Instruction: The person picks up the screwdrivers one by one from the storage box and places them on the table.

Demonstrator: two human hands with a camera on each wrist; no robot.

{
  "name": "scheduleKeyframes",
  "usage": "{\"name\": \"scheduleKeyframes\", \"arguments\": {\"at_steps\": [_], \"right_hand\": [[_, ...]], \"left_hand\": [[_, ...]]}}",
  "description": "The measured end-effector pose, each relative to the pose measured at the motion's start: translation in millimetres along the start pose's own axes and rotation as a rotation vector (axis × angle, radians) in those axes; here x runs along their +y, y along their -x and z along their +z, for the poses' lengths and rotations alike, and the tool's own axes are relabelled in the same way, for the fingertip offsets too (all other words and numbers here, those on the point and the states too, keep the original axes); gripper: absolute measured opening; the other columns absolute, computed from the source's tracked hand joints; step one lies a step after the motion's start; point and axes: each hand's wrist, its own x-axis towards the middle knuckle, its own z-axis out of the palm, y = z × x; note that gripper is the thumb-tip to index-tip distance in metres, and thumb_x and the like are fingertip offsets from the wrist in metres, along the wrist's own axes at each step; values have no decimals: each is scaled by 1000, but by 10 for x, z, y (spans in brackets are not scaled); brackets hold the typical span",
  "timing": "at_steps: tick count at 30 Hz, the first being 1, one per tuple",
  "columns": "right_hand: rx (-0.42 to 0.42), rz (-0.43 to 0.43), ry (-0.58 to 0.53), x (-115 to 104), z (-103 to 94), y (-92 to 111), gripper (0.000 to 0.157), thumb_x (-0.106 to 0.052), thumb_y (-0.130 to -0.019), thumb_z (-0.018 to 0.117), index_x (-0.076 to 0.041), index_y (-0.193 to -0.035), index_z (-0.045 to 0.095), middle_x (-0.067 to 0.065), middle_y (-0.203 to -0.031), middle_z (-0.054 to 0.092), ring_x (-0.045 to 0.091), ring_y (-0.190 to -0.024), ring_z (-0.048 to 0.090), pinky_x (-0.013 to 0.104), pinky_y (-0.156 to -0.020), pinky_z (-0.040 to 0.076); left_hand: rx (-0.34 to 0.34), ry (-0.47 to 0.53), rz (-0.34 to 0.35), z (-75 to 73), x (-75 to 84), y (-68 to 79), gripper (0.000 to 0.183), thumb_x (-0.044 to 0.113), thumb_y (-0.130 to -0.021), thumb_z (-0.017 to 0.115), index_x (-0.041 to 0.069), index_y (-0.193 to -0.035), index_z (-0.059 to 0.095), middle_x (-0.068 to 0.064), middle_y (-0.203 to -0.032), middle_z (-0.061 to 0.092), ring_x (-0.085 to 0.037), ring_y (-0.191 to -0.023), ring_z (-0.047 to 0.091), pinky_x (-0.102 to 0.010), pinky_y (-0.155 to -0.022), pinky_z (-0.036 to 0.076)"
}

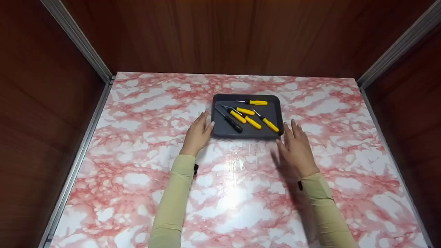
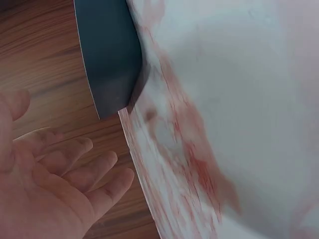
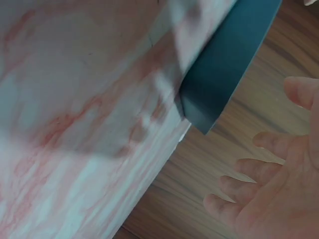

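A dark grey rectangular tray (image 1: 224,134) lies on the marbled tabletop, holding several yellow-handled screwdrivers (image 1: 258,102) and one black-handled screwdriver (image 1: 234,124). Beside its left end is my left hand (image 1: 197,135), fingers relaxed and thumb near the tray's wall. My right hand (image 1: 298,151) is at the right end, its fingers extended close to the front right corner. Both wrist views show a gap between palm and tray: the left hand (image 2: 55,184) faces the tray's outer wall (image 2: 109,59), and the right hand (image 3: 279,184) faces the opposite one (image 3: 224,64). Neither hand holds anything.
The red and white marbled table (image 1: 137,179) extends around the tray on all sides. A dark wood panel (image 1: 220,38) rises behind its far edge, with more panels at left and right framed by metal rails (image 1: 79,148).
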Motion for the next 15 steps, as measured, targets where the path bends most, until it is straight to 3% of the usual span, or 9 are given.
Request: {"name": "scheduleKeyframes", "arguments": {"at_steps": [4, 7, 11, 15], "right_hand": [[2, 0, 1, -23, -5, -4, 63, -34, -86, 54, -5, -137, 32, 19, -143, 19, 42, -126, 19, 51, -99, 15], [4, -6, -9, -45, -4, -11, 63, -34, -86, 55, -5, -137, 32, 20, -142, 18, 42, -126, 18, 50, -100, 14], [1, -9, -28, -70, 2, -29, 63, -35, -87, 53, -6, -138, 31, 19, -143, 17, 40, -128, 15, 50, -101, 12], [-11, -5, -32, -87, 1, -51, 62, -38, -87, 50, -8, -138, 31, 17, -144, 17, 38, -129, 14, 50, -101, 11]], "left_hand": [[11, -3, 8, 15, -17, -23, 58, 40, -89, 47, 21, -140, 28, -12, -137, 35, -23, -121, 37, -39, -96, 30], [10, 7, 1, 24, -28, -31, 59, 40, -88, 49, 24, -141, 25, -10, -130, 43, -20, -104, 49, -37, -92, 34], [3, 52, -13, 35, -36, -44, 61, 39, -88, 50, 27, -141, 22, -11, -101, 53, -17, -74, 47, -35, -78, 38], [16, 81, -15, 57, -26, -69, 62, 37, -87, 52, 25, -141, 23, -13, -87, 51, -18, -69, 44, -35, -72, 37]]}}
